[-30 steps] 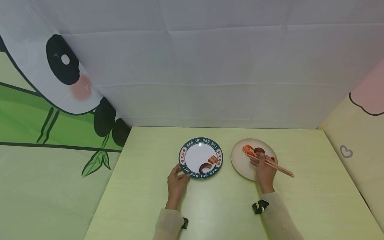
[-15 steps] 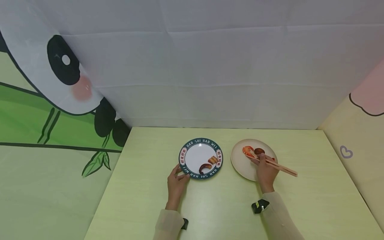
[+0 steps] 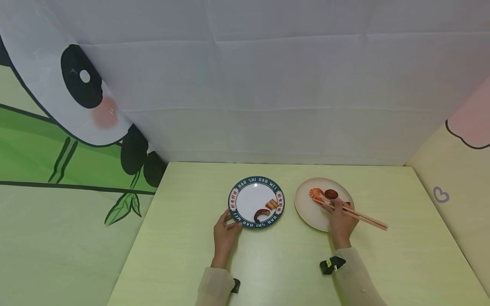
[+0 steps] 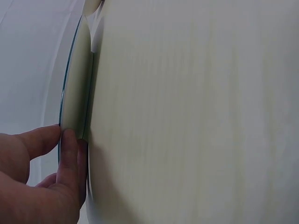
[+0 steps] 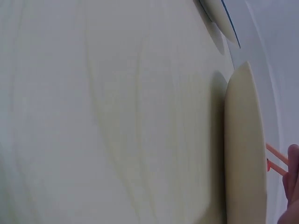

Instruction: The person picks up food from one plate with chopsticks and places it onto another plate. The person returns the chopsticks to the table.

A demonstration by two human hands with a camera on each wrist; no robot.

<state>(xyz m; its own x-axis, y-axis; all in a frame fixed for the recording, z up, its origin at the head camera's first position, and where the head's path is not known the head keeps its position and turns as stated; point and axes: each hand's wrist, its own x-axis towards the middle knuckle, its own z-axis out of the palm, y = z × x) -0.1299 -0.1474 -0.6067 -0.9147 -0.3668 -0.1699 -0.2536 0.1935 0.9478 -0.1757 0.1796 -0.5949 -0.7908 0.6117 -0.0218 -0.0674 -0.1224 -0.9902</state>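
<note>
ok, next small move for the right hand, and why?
Probably close the chopsticks on the shrimp piece. The right hand holds them with the tips at its near edge on the cream plate, while the left hand steadies the rim of the green-rimmed plate. I can't tell whether the tips pinch it yet.

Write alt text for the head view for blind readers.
A right hand holds chopsticks over a cream plate, their tips at an orange, shrimp-like piece beside a brown piece. The left hand holds a green-rimmed plate bearing two food pieces.
</note>
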